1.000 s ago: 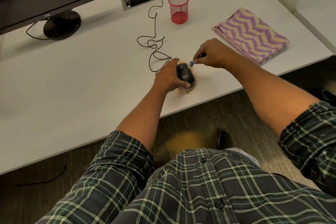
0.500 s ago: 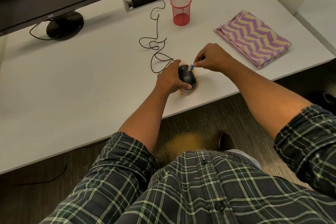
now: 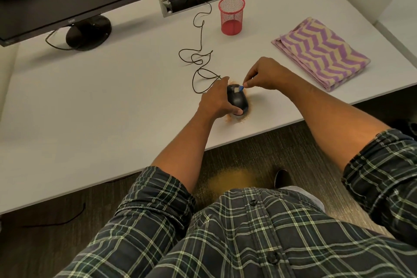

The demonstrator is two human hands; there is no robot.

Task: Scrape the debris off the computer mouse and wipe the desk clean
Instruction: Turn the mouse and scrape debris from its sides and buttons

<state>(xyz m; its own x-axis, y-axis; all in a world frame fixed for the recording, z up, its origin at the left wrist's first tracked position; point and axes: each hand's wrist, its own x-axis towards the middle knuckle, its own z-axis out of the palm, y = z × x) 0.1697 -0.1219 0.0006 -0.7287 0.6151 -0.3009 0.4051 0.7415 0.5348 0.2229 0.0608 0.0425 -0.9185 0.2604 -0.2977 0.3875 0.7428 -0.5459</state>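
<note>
Two hands are seen on the white desk (image 3: 112, 106). The black corded computer mouse (image 3: 237, 100) is gripped by the left hand (image 3: 217, 102). A small blue tool (image 3: 241, 88), maybe a scraper, is pinched by the right hand (image 3: 267, 73) against it. Orange-brown crumbs (image 3: 235, 119) are spread around it.

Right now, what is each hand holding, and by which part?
The left hand grips the mouse by its left side. The right hand pinches a small blue scraper by its upper end.
</note>
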